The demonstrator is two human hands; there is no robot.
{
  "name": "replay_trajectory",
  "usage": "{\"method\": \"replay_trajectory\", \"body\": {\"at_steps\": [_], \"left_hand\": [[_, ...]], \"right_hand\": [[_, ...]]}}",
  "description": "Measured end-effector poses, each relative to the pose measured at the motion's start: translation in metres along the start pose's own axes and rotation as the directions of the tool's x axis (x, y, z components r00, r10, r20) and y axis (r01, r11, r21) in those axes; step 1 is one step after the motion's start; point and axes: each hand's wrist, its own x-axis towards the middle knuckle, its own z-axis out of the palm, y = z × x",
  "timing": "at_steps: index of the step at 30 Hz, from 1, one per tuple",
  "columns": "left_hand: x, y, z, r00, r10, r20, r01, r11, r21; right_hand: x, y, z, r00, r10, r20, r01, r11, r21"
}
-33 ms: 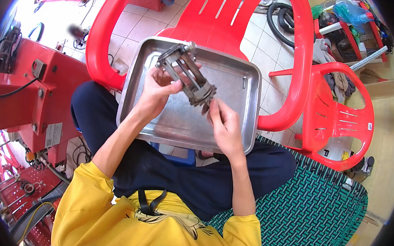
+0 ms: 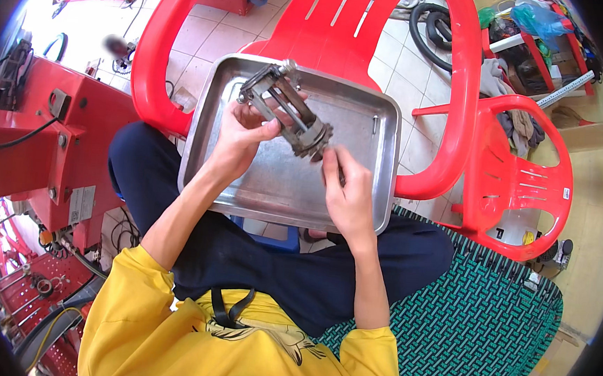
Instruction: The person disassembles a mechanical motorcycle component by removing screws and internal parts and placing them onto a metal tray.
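A cage-like metal assembly [image 2: 283, 108], grey and grimy, has long rods joining two end plates. It is tilted over the metal tray [image 2: 378, 193], with its round, jagged-edged end toward my right. My left hand [image 2: 245, 129] is wrapped round its side, the thumb across the rods and the other fingers partly hidden behind it. At the jagged end, my right hand [image 2: 347, 191] is closed in a pinch, its fingertips against or very near the edge. Whatever lies between those fingertips is hidden. The tray is shallow, and a small slim metal piece [image 2: 374, 126] shows by its right side.
A red plastic chair [image 2: 312, 38] stands under the tray's far side. Red machinery [image 2: 32, 134] is close on my left. To the right are another red chair [image 2: 519, 168] and a green woven seat [image 2: 467, 311]. Black tubing [image 2: 424, 39] lies on the tiled floor behind.
My right hand has shifted slightly to the right at the jagged end, and its fingers have turned a little. The metal assembly has moved slightly; my left hand keeps its grip.
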Motion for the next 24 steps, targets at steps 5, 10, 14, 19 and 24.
{"method": "replay_trajectory", "body": {"at_steps": [5,10,14,19,24], "left_hand": [[-0.002,0.001,0.001,0.999,-0.019,-0.047,0.017,0.998,-0.059],[-0.001,0.006,0.002,1.0,-0.005,-0.019,0.005,1.0,0.002],[-0.001,0.003,0.004,0.996,0.013,-0.084,-0.008,0.998,0.054],[-0.003,0.001,0.016,0.978,-0.038,-0.205,0.082,0.974,0.213],[-0.002,-0.001,0.019,0.962,-0.117,-0.245,0.193,0.929,0.315]], "right_hand": [[0.005,-0.001,0.009,0.986,-0.111,-0.126,0.104,0.993,-0.056],[0.007,0.016,0.004,0.995,-0.013,0.103,-0.019,0.951,0.309],[0.011,0.013,0.003,0.998,-0.005,0.067,-0.009,0.978,0.21],[0.005,0.013,0.008,0.985,-0.156,-0.073,0.154,0.987,-0.035],[0.01,0.009,0.003,0.988,-0.15,-0.035,0.151,0.987,0.051]]}}
